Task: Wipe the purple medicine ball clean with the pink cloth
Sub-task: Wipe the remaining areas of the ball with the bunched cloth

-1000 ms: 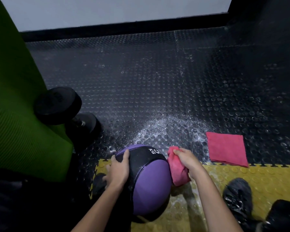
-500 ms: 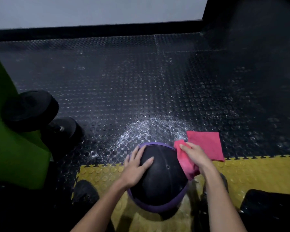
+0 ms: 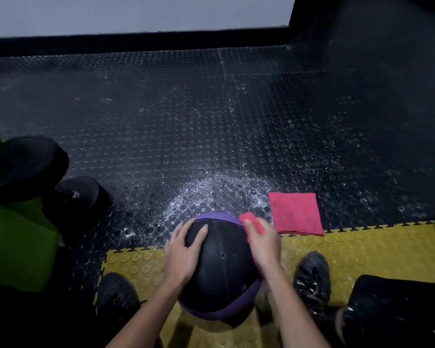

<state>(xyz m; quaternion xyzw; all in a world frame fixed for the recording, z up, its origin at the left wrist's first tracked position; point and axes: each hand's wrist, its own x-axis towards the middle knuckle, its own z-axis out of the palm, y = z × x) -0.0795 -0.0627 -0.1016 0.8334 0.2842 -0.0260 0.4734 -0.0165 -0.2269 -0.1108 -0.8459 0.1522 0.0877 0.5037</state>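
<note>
A round purple and black rubber medicine ball (image 3: 222,270) sits on the yellow interlocking foam mat (image 3: 367,249), at its edge by the black studded rubber floor (image 3: 161,126). The left hand (image 3: 183,252) rests on the ball's left side, fingers spread wide and flat. The right hand (image 3: 264,244) presses a bunched pink cloth (image 3: 252,222) against the ball's upper right, fingers close together and curled over it. A folded pink square cloth (image 3: 296,213) lies just beside it. 2 dark shoes (image 3: 311,275) flank the ball. A black dumbbell (image 3: 30,167) leans on a green mat (image 3: 15,247).
</note>
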